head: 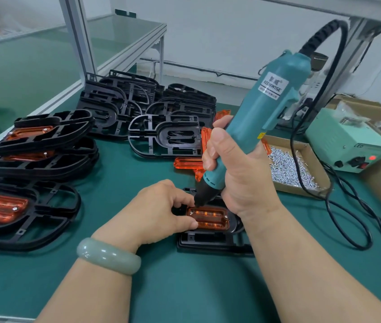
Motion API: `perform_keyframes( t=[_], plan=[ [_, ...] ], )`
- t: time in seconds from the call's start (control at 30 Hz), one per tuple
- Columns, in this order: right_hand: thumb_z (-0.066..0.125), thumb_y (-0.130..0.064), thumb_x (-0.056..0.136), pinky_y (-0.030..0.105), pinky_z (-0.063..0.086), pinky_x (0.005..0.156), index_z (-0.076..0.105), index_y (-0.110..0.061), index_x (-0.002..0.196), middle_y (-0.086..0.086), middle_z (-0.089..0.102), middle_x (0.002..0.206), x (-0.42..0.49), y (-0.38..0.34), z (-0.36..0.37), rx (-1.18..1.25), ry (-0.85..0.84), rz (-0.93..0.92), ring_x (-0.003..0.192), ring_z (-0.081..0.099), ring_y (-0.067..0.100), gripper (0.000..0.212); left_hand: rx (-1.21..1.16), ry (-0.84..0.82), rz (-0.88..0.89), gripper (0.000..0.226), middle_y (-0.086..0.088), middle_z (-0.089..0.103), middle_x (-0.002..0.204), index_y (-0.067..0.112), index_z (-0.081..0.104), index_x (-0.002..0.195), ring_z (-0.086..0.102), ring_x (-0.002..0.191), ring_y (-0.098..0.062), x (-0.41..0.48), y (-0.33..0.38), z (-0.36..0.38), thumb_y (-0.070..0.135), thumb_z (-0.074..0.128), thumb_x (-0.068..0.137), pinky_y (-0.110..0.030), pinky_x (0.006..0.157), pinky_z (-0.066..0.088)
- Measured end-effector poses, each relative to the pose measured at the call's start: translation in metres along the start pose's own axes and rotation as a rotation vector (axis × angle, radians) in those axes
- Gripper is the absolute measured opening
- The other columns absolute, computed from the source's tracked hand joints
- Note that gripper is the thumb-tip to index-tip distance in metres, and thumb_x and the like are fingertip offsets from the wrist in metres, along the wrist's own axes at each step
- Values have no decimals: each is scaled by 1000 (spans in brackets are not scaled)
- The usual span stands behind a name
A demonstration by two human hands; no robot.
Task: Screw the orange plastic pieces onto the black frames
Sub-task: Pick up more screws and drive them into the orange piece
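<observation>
Teal screwdriver (pixel 266 106) clamped in right fingers (pixel 215 141), orange piece (pixel 210 217) clamped in left fingers (pixel 180 201), screw box (pixel 314 163) alongside.

Green bench (pixel 173 287), black frames (pixel 119 106), orange pieces (pixel 188 163), screw tray (pixel 315 162)

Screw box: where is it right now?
In the head view, the screw box sits right of centre on the green mat, between the right hand gripping the screwdriver and the power supply.

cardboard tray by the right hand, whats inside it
A heap of small silver screws lies in the cardboard tray; its left end is hidden behind the right hand and screwdriver.
</observation>
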State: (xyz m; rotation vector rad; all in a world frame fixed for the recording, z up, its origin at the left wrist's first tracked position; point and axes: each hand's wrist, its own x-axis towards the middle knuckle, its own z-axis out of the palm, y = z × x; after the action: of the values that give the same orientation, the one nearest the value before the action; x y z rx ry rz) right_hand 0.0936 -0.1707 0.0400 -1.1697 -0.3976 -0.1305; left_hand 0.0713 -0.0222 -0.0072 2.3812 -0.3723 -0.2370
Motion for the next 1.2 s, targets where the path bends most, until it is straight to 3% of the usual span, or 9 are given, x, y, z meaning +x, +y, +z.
perform_keyframes(
  t=[0.1, 0.17, 0.27, 0.43, 0.7, 1.1, 1.2],
  plan=[
    [67, -28, 78, 24, 40, 52, 57, -25, 81, -7, 48, 59, 0, 1, 0, -5, 14, -4, 48, 44, 13, 11, 18, 11, 0, 36, 13, 48, 85, 40, 68, 105, 51, 84, -9, 2, -1, 2, 44, 77, 70, -24, 80, 43],
    [69, -22, 80, 23, 39, 51, 58, -26, 76, -6, 46, 57, 0, 2, 1, -24, 18, -9, 46, 43, 13, 12, 11, 18, 9, 24, 14, 49, 85, 46, 65, 90, 50, 82, -7, 2, 0, 2, 42, 78, 70, -24, 77, 41],
    [63, -11, 83, 23, 40, 51, 58, -26, 75, -6, 46, 57, -1, 3, 3, -30, 7, -17, 44, 42, 14, 18, 12, 18, 13, 29, 14, 50, 83, 51, 51, 69, 48, 77, -2, 2, 1, 2, 41, 79, 69, -23, 74, 39],
    [62, -10, 82, 25, 41, 52, 61, -31, 72, -4, 47, 59, -2, 1, 1, -14, -20, -9, 45, 42, 15, 23, 29, 23, 1, 28, 15, 50, 82, 48, 52, 70, 48, 75, -1, 3, 2, 2, 41, 79, 68, -22, 71, 36],
    [60, -7, 85, 25, 44, 56, 57, -20, 91, -4, 51, 56, 2, 1, 1, -46, -98, 9, 48, 46, 14, 15, -11, 35, -9, 28, 13, 52, 81, 47, 54, 67, 50, 75, -2, 2, 1, 2, 38, 81, 67, -22, 71, 39],
    [68, -22, 81, 23, 43, 54, 58, -18, 93, -5, 50, 63, -3, -1, -4, 29, 21, 15, 50, 46, 13, 16, -11, 8, -32, 26, 13, 52, 83, 49, 59, 82, 51, 80, -6, 2, 3, 1, 40, 79, 69, -23, 75, 43],
    [65, -19, 84, 23, 43, 53, 58, -17, 93, -5, 51, 62, -3, -2, -2, 2, 28, 6, 50, 47, 13, 12, -7, 11, -30, 28, 12, 53, 83, 53, 55, 71, 53, 80, -7, 2, 4, 0, 40, 79, 68, -22, 73, 43]
  ],
)
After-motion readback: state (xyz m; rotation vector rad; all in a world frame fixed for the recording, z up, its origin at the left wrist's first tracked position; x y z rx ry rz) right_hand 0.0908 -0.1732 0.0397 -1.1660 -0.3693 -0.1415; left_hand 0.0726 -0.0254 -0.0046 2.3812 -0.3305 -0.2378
